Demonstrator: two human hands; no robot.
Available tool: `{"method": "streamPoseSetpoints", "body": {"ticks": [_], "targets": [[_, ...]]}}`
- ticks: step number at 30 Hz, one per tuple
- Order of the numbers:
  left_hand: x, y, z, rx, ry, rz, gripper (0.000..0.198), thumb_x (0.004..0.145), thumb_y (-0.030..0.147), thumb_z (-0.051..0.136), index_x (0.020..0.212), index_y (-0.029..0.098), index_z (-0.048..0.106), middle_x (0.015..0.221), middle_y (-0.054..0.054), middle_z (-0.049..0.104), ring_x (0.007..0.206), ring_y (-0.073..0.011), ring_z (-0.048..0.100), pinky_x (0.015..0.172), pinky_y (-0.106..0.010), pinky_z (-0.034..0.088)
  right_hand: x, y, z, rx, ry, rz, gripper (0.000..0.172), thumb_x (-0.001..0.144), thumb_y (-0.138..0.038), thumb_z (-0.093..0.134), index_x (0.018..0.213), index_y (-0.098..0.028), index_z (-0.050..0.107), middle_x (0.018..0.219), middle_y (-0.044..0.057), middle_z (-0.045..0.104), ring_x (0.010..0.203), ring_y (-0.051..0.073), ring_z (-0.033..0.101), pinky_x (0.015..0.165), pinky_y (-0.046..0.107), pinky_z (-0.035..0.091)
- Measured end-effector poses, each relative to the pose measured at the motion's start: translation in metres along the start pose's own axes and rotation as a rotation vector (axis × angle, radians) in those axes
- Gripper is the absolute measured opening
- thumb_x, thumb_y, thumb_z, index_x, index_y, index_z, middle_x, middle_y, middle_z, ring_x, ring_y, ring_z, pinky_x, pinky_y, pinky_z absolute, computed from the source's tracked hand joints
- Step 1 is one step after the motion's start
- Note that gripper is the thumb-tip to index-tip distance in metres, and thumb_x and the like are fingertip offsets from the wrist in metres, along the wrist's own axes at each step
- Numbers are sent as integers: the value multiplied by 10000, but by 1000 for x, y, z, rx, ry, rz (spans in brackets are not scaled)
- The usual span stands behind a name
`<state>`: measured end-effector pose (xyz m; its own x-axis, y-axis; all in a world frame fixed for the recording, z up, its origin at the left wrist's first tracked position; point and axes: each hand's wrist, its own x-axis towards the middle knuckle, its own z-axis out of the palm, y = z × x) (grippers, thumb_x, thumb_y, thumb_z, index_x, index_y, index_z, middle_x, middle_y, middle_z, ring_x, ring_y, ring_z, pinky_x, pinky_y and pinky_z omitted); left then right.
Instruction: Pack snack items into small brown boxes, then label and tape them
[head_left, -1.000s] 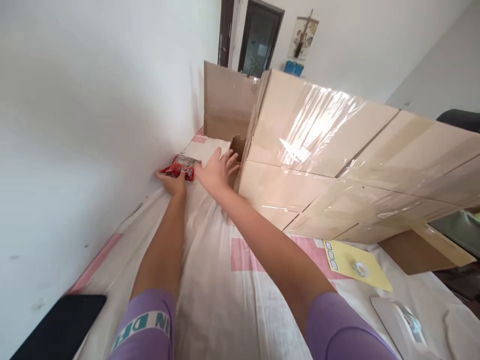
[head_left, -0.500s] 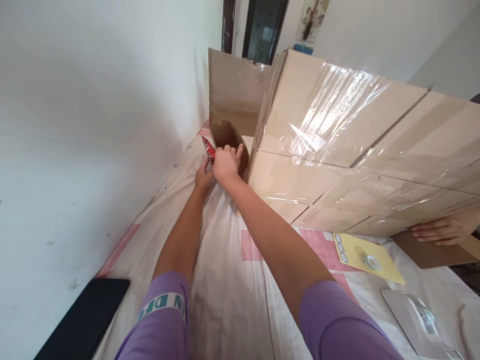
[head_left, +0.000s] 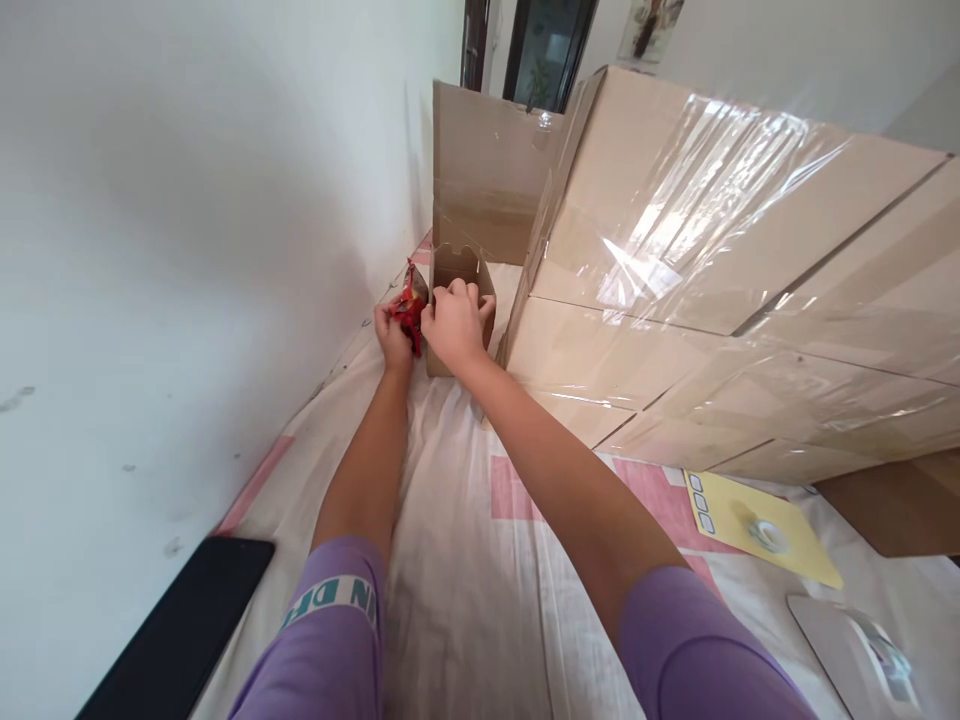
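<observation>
Near the wall, my left hand (head_left: 394,335) is closed on a crinkled red packet (head_left: 409,312), which it holds just left of a small open cardboard box (head_left: 444,366). The box stands upright on the cloth with its top open. My right hand (head_left: 456,322) grips the box at its near upper edge, fingers bent over the opening. What lies inside the box is hidden by this hand.
A large taped cardboard structure (head_left: 630,330) rises on the right, with an upright cardboard panel (head_left: 487,160) behind the small box. A black phone (head_left: 180,630), a yellow card (head_left: 795,550) with a tape roll (head_left: 768,536), and a white device (head_left: 855,650) lie on the cloth.
The small box has gone from tilted to upright. My left hand has moved left with the red packet, away from the box. Another person's hand at the right has left the view.
</observation>
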<state>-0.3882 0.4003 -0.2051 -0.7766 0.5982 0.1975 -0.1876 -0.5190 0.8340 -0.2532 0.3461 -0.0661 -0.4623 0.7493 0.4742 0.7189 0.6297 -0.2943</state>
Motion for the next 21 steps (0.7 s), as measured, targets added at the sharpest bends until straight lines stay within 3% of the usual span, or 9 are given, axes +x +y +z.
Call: {"method": "streamPoseSetpoints", "body": {"ticks": [2,4,7,10,12,17,21], "targets": [[-2,10,-12,-2,34,19,232,1039,242,408,1240,216,523,1316,-55,678,1171,-151,653,1017,-301,520,-8,0,-1,24,44,-27,377,977,-257,521,1294,-120,672,1519,228,487,1484,400,340,1215,634,222],[-6,15,-20,3,42,4,316,1058,277,340,1335,200,472,1271,-83,700,1073,-157,693,966,-316,540,-19,1,-1,70,119,-39,545,973,-308,547,1492,-143,531,1691,207,269,1597,408,135,1253,657,150],[-9,13,-21,2,-7,-43,356,1031,355,473,1353,206,504,1412,-122,650,1122,-187,701,976,-333,547,-38,5,3,196,225,100,725,994,-377,510,1644,-152,285,1756,199,68,1640,383,11,1276,636,160],[-9,5,-13,-15,-101,-111,388,954,446,639,1268,220,618,1466,-118,630,1298,-232,646,1051,-343,539,-44,9,10,353,283,272,835,990,-416,517,1672,-102,153,1736,253,119,1647,357,75,1289,578,207],[-8,1,-9,-29,-146,-158,416,951,509,632,1255,227,652,1423,-104,667,1348,-238,621,1072,-352,542,-40,10,14,443,296,333,871,978,-424,545,1674,-98,134,1709,272,214,1642,353,124,1291,576,207],[-7,-1,-14,-46,-239,-266,446,1004,578,510,1165,220,720,1190,-93,771,1177,-250,718,984,-404,608,-19,10,15,538,234,506,830,982,-483,556,1641,-92,237,1602,257,443,1573,350,330,1278,547,254],[-1,7,-20,-23,-234,-275,457,1056,540,462,1132,170,718,1128,-113,759,1071,-232,724,953,-423,611,-18,4,13,621,145,393,733,978,-385,573,1604,-93,326,1566,195,510,1502,251,449,1250,398,353]]}}
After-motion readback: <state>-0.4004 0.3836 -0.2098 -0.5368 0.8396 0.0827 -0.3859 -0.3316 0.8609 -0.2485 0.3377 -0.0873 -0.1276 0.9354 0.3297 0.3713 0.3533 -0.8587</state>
